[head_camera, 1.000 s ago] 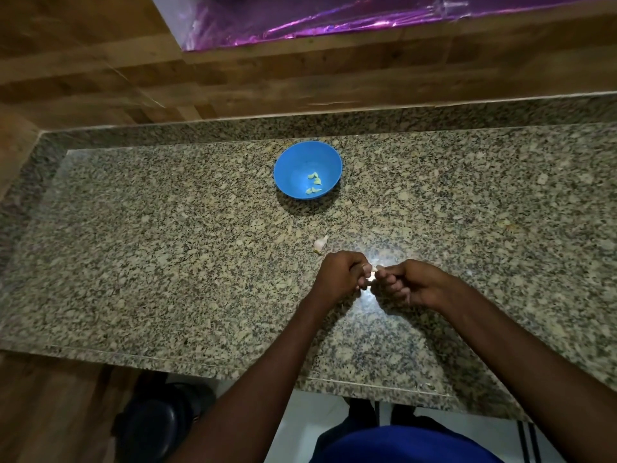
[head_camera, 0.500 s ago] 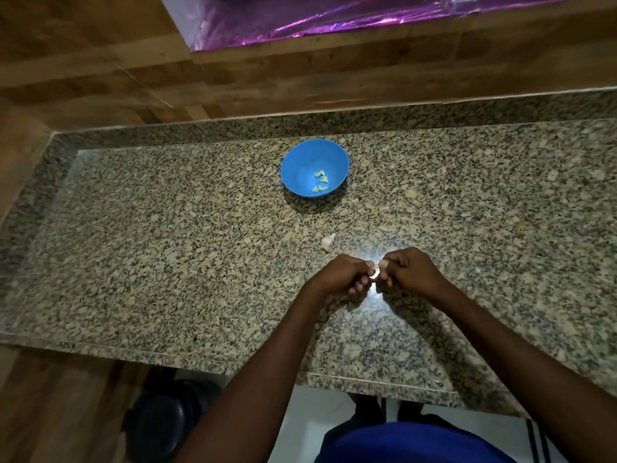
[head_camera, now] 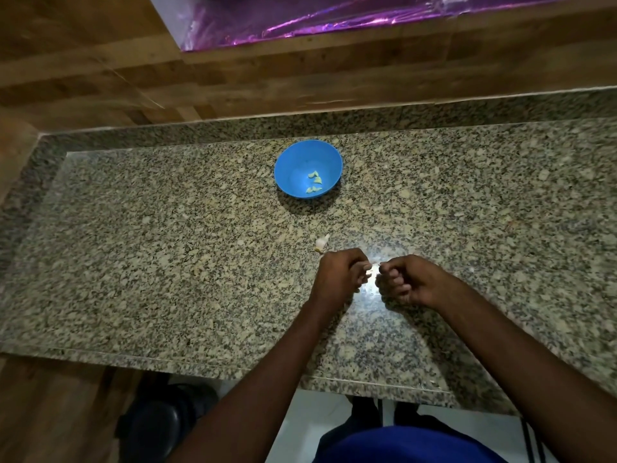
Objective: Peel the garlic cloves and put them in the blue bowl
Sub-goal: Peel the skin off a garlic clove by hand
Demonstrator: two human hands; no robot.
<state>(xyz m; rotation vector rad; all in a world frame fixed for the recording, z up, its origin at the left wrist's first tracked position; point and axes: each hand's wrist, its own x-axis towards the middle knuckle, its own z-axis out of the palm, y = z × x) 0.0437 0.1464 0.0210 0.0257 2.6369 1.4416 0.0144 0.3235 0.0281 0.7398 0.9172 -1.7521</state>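
Hands (head_camera: 374, 277) around garlic clove (head_camera: 370, 266)

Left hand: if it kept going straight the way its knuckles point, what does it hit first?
The right hand. The left hand points rightward at it, both pinching the same clove, so the gap is tiny. The loose clove and bowl lie off that line, farther back.

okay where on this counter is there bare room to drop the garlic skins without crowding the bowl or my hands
Bare granite runs left of the blue bowl out to the counter's left edge, and right of the bowl across to the frame's right side. It is tight in the middle: the unpeeled clove lies just beyond the left hand, and the right hand works beside it.
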